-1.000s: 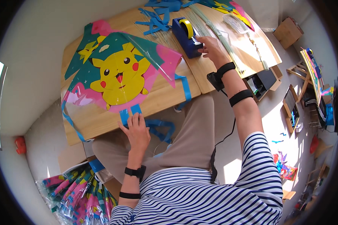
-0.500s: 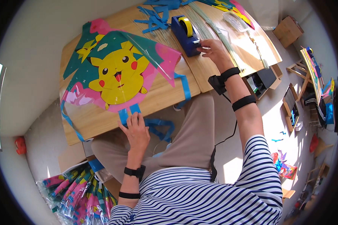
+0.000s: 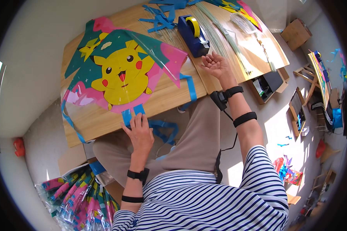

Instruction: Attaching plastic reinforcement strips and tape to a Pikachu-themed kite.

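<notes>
Kite (image 3: 123, 71): lies flat on the left half of the wooden counter (image 3: 173, 96), a plastic sheet with a yellow cartoon figure on teal and pink.
Kite axis: long axis runs from the far left corner toward the near edge, tail end nearest the person.
Blue tail strips (image 3: 133, 113): hang over the near edge, under the left fingertips.
Left hand (image 3: 139, 133): palm down at the near edge, fingers close together and flat, pressing the strips, gripping nothing.
Right hand (image 3: 216, 65): palm up near the right part of the near edge, fingers loosely spread and curled, empty.
Tape dispenser (image 3: 192, 34): dark blue, yellow roll, just beyond the right fingers, apart from them.
</notes>
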`<state>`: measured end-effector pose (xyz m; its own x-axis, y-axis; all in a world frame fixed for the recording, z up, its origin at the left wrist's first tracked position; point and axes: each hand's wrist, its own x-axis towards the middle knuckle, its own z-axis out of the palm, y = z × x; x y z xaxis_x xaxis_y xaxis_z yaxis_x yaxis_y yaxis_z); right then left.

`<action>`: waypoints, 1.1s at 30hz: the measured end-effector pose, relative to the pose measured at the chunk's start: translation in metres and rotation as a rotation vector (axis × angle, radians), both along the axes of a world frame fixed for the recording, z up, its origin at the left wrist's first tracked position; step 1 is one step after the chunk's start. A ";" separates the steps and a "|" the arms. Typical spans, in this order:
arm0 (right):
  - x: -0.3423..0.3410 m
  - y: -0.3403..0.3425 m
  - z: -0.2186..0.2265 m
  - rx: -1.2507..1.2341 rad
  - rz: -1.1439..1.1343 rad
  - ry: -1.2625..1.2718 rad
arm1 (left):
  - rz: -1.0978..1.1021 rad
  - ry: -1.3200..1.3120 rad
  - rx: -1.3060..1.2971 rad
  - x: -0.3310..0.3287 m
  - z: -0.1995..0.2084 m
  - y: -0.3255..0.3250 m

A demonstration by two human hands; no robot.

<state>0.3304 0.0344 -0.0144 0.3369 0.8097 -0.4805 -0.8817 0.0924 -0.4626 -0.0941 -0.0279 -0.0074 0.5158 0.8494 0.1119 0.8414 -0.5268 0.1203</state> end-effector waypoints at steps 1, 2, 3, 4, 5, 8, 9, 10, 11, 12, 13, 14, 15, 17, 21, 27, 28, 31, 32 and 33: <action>-0.003 -0.006 -0.003 -0.025 -0.030 0.007 | -0.002 0.004 0.002 0.000 0.000 0.000; -0.004 -0.009 -0.005 -0.049 -0.060 0.014 | -0.003 0.008 0.005 0.000 0.000 0.000; -0.002 -0.008 -0.004 -0.049 -0.059 0.001 | -0.005 0.013 0.007 0.001 -0.001 0.000; -0.004 -0.007 0.001 -0.050 -0.058 -0.008 | -0.002 0.011 0.006 0.000 -0.002 0.000; -0.006 -0.005 0.007 -0.051 -0.057 -0.018 | 0.001 0.010 0.004 -0.001 -0.003 0.000; -0.015 0.005 0.025 -0.082 -0.038 -0.172 | 0.000 0.010 0.009 -0.001 -0.002 0.000; -0.018 0.010 0.027 -0.104 -0.043 -0.202 | -0.001 0.011 0.013 -0.001 -0.001 0.001; -0.019 0.014 0.028 -0.126 -0.048 -0.231 | 0.002 0.008 0.004 -0.001 -0.001 0.001; -0.019 0.018 0.029 -0.148 -0.053 -0.261 | 0.006 0.004 -0.004 -0.001 -0.001 0.001; -0.018 0.022 0.027 -0.133 -0.062 -0.276 | 0.010 0.001 -0.012 -0.001 -0.001 0.001; -0.016 0.025 0.022 -0.120 -0.072 -0.290 | 0.006 -0.002 -0.009 -0.001 -0.002 0.001; -0.014 0.027 0.018 -0.108 -0.083 -0.305 | 0.003 -0.005 -0.007 0.000 -0.002 0.001; -0.011 0.029 0.014 -0.109 -0.091 -0.314 | -0.002 -0.009 -0.004 0.000 -0.002 0.001; -0.011 0.031 0.013 -0.109 -0.101 -0.331 | 0.003 -0.005 -0.009 0.000 -0.001 0.001; -0.010 0.031 0.015 -0.095 -0.084 -0.436 | 0.007 -0.003 -0.010 0.000 -0.001 0.001; -0.012 0.028 0.016 -0.099 -0.132 -0.461 | -0.001 0.016 0.016 0.002 0.000 0.000; -0.015 0.027 0.017 -0.102 -0.139 -0.469 | 0.002 0.015 0.010 0.002 0.000 0.000; -0.017 0.028 0.015 -0.128 -0.144 -0.461 | 0.006 0.012 -0.002 0.001 0.000 0.000; -0.017 0.029 0.014 -0.139 -0.144 -0.454 | 0.006 0.012 -0.003 0.001 0.000 0.000; -0.016 0.030 0.013 -0.162 -0.130 -0.471 | 0.007 0.012 -0.004 0.001 -0.001 0.000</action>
